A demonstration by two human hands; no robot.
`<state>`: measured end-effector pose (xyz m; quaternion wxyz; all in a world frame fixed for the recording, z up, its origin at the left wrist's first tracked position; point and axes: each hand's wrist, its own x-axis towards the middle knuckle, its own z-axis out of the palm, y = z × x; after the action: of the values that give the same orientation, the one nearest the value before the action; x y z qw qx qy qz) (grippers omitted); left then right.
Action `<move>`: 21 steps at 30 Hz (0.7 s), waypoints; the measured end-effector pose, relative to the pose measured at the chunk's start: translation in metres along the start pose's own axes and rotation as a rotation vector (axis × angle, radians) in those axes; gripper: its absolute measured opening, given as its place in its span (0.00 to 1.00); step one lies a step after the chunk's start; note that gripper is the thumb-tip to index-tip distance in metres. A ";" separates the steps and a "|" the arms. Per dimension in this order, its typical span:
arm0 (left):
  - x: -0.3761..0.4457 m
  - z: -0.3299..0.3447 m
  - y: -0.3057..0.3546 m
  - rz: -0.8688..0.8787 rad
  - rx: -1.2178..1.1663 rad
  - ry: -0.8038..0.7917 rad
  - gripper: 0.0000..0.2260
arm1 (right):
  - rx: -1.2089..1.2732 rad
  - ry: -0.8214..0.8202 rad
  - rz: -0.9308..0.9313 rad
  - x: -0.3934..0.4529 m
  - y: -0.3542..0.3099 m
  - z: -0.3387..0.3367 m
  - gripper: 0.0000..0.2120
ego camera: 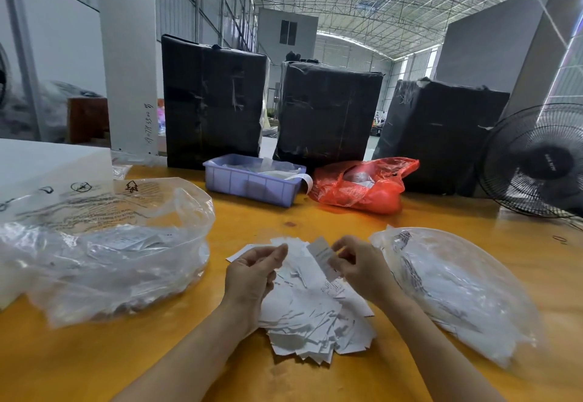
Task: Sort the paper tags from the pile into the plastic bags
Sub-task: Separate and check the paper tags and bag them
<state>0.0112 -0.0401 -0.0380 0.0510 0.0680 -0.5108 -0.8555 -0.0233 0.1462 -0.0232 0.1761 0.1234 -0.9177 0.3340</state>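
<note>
Print on the tag [323, 259] and left bag [104, 212]: blurred, unreadable.

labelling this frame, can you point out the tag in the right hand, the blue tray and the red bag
tag [322, 256]: head view, middle of its printed face
blue tray [249, 185]: head view, front wall
red bag [378, 195]: head view, front bulge

You are looking at handwritten digits on the white pillar [127, 54], roughly "1977 3300". The left plastic bag [104, 212] is showing recycling symbols; its warning print is too blurred to read.
</note>
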 end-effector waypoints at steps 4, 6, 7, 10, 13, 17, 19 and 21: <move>0.000 0.000 -0.002 -0.033 -0.043 -0.016 0.04 | 0.378 -0.060 0.132 -0.004 -0.008 -0.001 0.13; 0.000 0.001 -0.002 -0.051 -0.090 -0.025 0.03 | 0.463 -0.057 0.178 -0.006 -0.014 0.000 0.15; 0.000 0.001 -0.001 -0.058 -0.122 -0.030 0.04 | 0.491 -0.062 0.197 -0.006 -0.018 0.000 0.14; 0.000 0.003 -0.001 -0.048 -0.138 -0.042 0.10 | 0.619 -0.181 0.233 -0.008 -0.033 0.006 0.07; -0.001 0.005 -0.003 -0.037 -0.117 -0.048 0.10 | 0.617 -0.350 0.232 -0.013 -0.047 0.013 0.26; -0.001 0.005 -0.004 -0.019 -0.094 -0.035 0.09 | 0.761 -0.337 0.234 -0.018 -0.058 0.020 0.16; 0.000 0.004 -0.003 -0.022 -0.100 -0.035 0.09 | 0.842 -0.293 0.264 -0.017 -0.058 0.020 0.10; 0.000 0.003 -0.004 -0.024 -0.080 -0.023 0.09 | 0.858 -0.251 0.282 -0.017 -0.059 0.017 0.06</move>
<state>0.0106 -0.0356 -0.0398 0.0378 0.0622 -0.4759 -0.8765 0.0084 0.0925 -0.0086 -0.0501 0.0987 -0.7186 0.6865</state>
